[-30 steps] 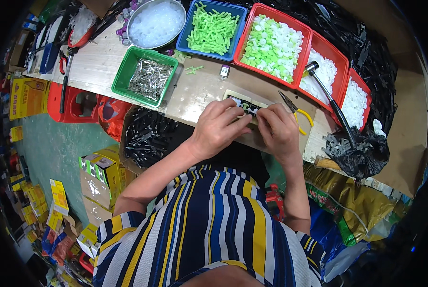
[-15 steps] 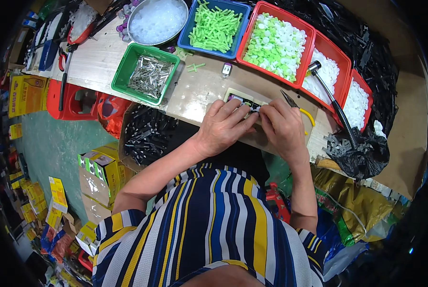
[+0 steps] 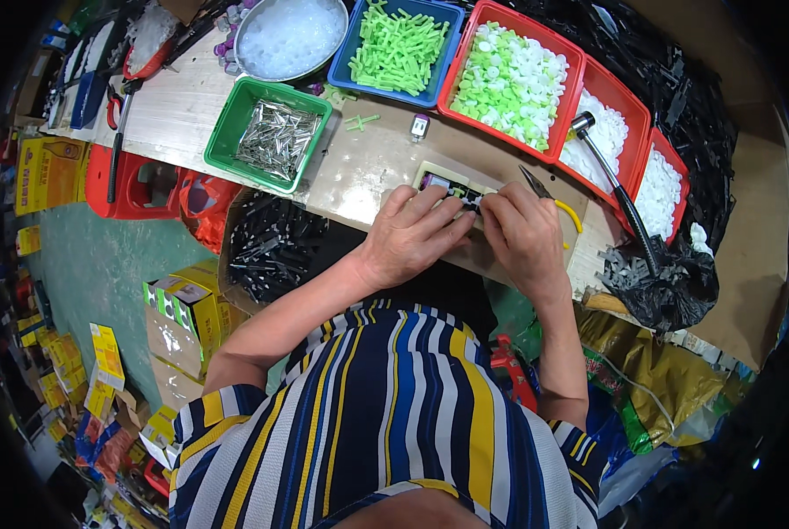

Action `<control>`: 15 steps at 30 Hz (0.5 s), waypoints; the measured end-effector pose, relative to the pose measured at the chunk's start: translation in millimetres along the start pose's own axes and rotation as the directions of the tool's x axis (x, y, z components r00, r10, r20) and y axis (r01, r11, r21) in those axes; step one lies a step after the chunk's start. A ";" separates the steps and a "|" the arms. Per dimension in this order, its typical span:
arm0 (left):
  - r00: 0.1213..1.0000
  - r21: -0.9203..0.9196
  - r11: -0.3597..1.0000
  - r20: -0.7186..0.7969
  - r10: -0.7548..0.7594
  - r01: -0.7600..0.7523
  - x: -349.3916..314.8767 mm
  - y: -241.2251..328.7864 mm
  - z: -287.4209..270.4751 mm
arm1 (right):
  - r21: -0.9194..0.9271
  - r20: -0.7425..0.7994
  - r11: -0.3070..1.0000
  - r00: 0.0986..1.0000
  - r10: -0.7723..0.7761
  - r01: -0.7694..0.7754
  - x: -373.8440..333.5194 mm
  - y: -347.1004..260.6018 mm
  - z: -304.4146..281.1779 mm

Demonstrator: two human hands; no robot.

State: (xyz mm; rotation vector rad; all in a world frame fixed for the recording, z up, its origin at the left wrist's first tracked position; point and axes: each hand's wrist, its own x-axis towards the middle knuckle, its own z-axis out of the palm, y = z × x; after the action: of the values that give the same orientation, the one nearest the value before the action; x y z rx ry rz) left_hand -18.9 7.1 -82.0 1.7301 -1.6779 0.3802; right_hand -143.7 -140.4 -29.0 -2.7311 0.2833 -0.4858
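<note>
On the table's near side, a cream block-like holder [image 3: 424, 170] carries a narrow black assembly [image 3: 452, 186] with purple, green and white bits on it. My left hand [image 3: 415, 231] bends over its left and near side, fingers together and tips on the assembly. At its right end my right hand [image 3: 525, 231] is closed in a pinch, its fingertips nearly meeting those of my left. Both hands partly cover the assembly, and what sits between the fingertips is too small to make out. Just right of my right hand lie yellow-handled pliers [image 3: 569, 214].
Beyond my hands stand a green bin of metal pins [image 3: 215, 155], a blue bin of green parts [image 3: 340, 80], red bins of green and white pieces [image 3: 577, 66], and a bowl [image 3: 239, 46]. A hammer [image 3: 613, 181] leans across the red bins. A small purple-white piece [image 3: 420, 126] lies ahead.
My hands keep nearly the same place and pose. The fingertips have shifted slightly, and a little more of the black assembly shows between them.
</note>
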 end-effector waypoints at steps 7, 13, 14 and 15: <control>0.999 0.058 0.998 0.050 0.014 -0.017 3.1 -1.0 3.1 | 0.006 0.103 0.999 0.994 -0.031 0.031 7.3 3.8 -9.4; 0.996 0.076 0.996 0.080 0.043 -0.049 3.2 -0.8 2.4 | 0.167 0.120 0.986 0.993 -0.022 0.001 8.6 16.8 -12.3; 0.995 0.079 0.994 0.079 0.064 -0.071 3.3 -1.3 2.2 | 0.209 0.073 0.976 0.996 0.049 -0.063 6.4 18.2 -11.5; 0.995 0.077 0.995 0.080 0.063 -0.069 3.1 -1.9 2.5 | 0.253 0.030 0.959 0.992 0.124 -0.128 4.7 18.8 -10.4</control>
State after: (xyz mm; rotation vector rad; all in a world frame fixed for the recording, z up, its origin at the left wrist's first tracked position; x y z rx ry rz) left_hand -17.3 3.0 -82.4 1.7703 -1.8015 0.4206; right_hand -145.7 -162.0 -25.4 -2.4481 0.3624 -0.4352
